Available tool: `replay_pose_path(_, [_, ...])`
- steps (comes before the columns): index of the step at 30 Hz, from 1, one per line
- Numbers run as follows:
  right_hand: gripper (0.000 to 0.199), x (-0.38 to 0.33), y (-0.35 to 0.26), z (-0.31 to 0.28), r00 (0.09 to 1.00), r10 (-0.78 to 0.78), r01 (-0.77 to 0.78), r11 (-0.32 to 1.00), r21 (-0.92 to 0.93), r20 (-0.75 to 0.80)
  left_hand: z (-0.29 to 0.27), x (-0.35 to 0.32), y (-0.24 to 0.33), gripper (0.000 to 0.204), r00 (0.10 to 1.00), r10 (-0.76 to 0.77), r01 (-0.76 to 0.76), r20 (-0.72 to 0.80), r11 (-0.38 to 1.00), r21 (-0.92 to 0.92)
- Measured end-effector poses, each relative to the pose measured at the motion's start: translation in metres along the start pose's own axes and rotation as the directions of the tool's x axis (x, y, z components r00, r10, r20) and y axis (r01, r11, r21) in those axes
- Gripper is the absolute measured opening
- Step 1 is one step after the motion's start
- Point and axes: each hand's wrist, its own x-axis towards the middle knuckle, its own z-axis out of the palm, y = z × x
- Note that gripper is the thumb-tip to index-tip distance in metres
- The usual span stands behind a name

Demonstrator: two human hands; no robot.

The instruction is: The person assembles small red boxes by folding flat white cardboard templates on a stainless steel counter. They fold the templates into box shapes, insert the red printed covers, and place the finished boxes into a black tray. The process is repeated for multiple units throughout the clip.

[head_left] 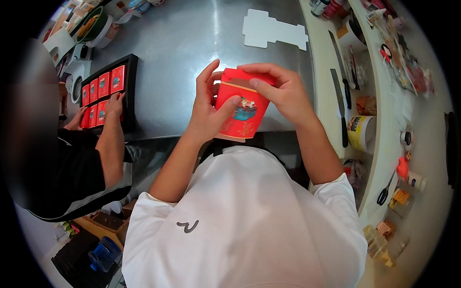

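Between my two hands, above the near edge of the metal table, is a red cardboard box [236, 126] with a coloured picture on its front. My left hand [211, 105] grips its left side, the thumb lying across the printed front. At the upper right corner my right hand [281, 89] holds the box, its thumb at the top opening and its fingers behind the raised red flap. A dark gap shows under the flap; what is inside I cannot make out. Flat on the table at the far right lies a white die-cut cardboard blank [273, 31].
At the left a co-worker's hands [114, 104] rest at a black tray [130, 72] holding several red boxes [103, 84]. Long knives [340, 98] lie on the white shelf at the right, beside a tub [359, 132]. Bowls [91, 24] stand at the back left of the metal table [168, 57].
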Motion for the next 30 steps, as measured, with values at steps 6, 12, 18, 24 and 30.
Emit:
replay_pose_path(6, [0.024,-0.006,0.010,-0.002,0.997,-0.026,0.021,0.998,0.057,0.076,-0.001,-0.002,-0.004,0.066,0.999,0.038,-0.038,0.008,0.997,0.064])
replay_pose_path(12, [0.021,-0.010,0.005,0.001,0.994,0.097,-0.095,0.994,0.047,-0.043,0.003,-0.006,-0.001,0.064,1.000,0.019,-0.018,-0.012,0.996,0.084])
replay_pose_path(18, [0.026,-0.011,0.007,-0.007,0.995,-0.026,0.026,1.000,0.000,0.098,0.000,-0.005,-0.003,0.057,0.999,0.037,-0.039,0.021,0.996,0.076])
replay_pose_path(24, [0.024,-0.019,0.014,-0.008,0.995,-0.061,0.060,0.998,0.009,0.083,0.003,-0.005,-0.003,0.039,0.998,0.059,-0.060,-0.016,0.998,-0.027])
replay_pose_path(30, [0.025,-0.024,0.036,-0.010,0.993,-0.088,0.083,0.995,0.061,0.080,-0.002,-0.005,-0.001,0.029,0.995,0.005,-0.016,0.103,0.994,0.104])
